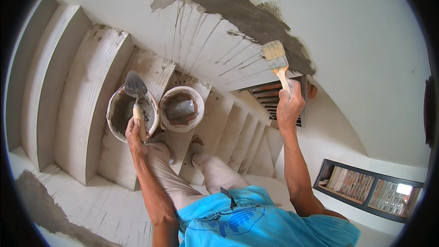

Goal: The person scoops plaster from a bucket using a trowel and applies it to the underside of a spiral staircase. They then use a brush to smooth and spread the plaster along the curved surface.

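Observation:
My right hand point(291, 110) is closed round the wooden handle of a wide, pale-bristled paintbrush point(277, 58). The bristles are up against the lower edge of a dark grey band of wet plaster point(256, 18) on the white wall; whether they touch it I cannot tell. My left hand point(136, 135) grips the wooden handle of a pointed trowel point(136, 85), its blade held over a bucket. Grey mortar coats the inside of this larger bucket point(120, 112). Just right of it stands a smaller bucket point(201, 110) with water or something shiny inside.
Steps point(73, 96) rise at the left, and further steps point(240, 132) descend beyond the buckets. A dark slatted window point(270, 96) sits low in the wall, and a dark-framed opening point(347, 183) lies at lower right. More grey plaster point(41, 210) marks the lower-left wall.

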